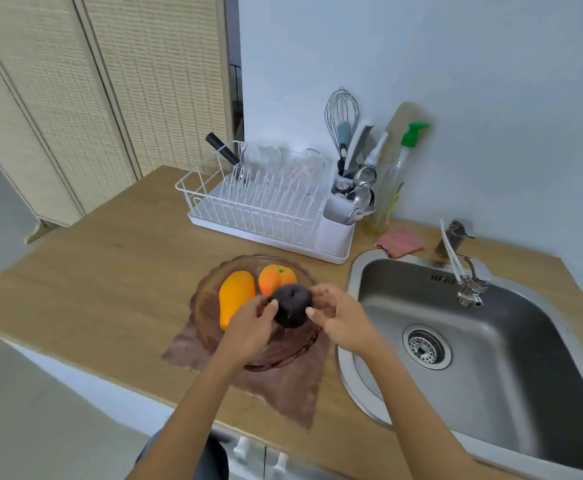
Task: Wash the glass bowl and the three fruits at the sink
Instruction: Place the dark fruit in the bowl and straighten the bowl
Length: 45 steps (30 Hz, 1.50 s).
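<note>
Left hand (252,318) and right hand (338,315) cupping dark purple round fruit (291,306) over ribbed brown glass bowl (210,306) on wooden bench (110,271), beside steel sink (490,341). Fruit likely light, smooth, slippery wet; grip sides. Bowl fragile; 2 fruits inside.

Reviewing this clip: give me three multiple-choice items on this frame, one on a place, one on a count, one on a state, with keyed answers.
1. Where is the glass bowl?
A. in the sink
B. on a brown cloth on the counter
C. in the dish rack

2. How many fruits are in view?
A. two
B. three
C. five

3. The sink is:
A. empty
B. full of dishes
C. holding the fruits

Key: 1 B, cloth spreads under it; 2 B, mango, orange, dark fruit; 3 A, only the bare basin and drain show.
</note>
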### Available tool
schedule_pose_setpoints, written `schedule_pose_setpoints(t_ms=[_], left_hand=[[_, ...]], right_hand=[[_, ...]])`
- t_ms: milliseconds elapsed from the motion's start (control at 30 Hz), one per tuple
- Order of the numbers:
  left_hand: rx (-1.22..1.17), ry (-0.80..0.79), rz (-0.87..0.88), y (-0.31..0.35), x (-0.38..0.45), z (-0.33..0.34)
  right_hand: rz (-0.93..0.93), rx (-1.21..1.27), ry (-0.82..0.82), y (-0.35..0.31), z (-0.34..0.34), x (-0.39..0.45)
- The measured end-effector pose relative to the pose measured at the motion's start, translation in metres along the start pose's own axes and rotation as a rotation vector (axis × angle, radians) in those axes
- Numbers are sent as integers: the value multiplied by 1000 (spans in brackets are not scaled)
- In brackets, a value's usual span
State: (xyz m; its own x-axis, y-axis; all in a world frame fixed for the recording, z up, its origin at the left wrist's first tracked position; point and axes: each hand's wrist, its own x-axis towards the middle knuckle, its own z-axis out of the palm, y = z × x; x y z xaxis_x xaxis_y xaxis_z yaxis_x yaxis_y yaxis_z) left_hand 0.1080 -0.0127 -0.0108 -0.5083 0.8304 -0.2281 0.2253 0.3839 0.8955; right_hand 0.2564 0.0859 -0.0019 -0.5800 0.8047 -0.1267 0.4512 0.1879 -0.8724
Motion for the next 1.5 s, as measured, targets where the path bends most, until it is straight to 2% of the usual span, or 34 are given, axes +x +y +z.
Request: schedule_pose_setpoints(t_ms=[133,267,733,900,1100,1233,1333,1500], left_hand=[[-67,-2,-118,-21,-6,-10],[-61,-11,-160,-28,-11,-12],[-56,-38,-144,-35,-8,-15],[49,-33,-88,-24,-15,-25],[-4,29,-47,-2,-6,-64],[109,53,10,5,8,-90],[25,13,-24,-3,21,-108],[-86,49,-135,-29,46,-126]], right_hand=[[-3,-151,-37,-7,23,6],[47,-243,-85,-9,30,10],[91,-330,-138,-9,32,14],[70,-330,-44,-15,27,12],[100,-216,218,-20,15,9],[200,-121,377,-17,12,4],[290,-9,394,-7,12,5],[513,339,265,5,17,14]])
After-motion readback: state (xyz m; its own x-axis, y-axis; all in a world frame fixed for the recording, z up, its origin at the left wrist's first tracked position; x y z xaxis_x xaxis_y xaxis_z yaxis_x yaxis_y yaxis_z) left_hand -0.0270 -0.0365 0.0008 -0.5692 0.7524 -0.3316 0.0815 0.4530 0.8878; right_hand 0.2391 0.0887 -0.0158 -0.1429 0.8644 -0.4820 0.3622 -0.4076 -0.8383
